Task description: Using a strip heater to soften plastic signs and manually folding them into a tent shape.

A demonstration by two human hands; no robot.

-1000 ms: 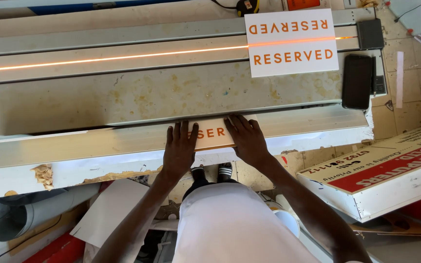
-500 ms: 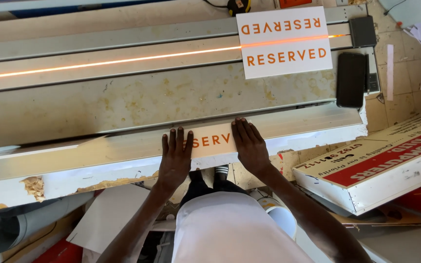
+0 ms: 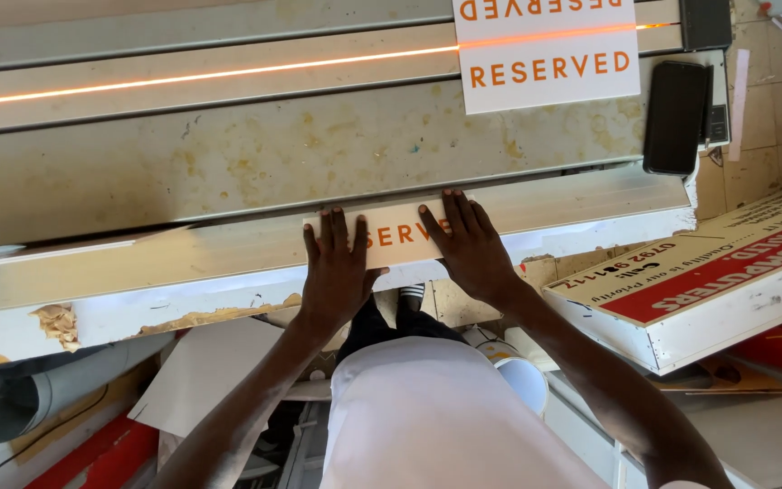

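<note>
The left hand (image 3: 337, 272) lies flat, fingers spread and released, pressing on the left end of a white card strip with orange letters (image 3: 397, 235). The strip lies under both palms on the front ledge of the worn metal bench (image 3: 228, 172). The right hand (image 3: 468, 246) also lies flat and unclenched on the right end. Beyond its fingertips, a larger white sign (image 3: 549, 54) and a black phone (image 3: 674, 116).

A white orange-lettered sign (image 3: 397, 237) lies under both hands, another (image 3: 547, 54) beyond, dark phone (image 3: 674, 116) right.
</note>
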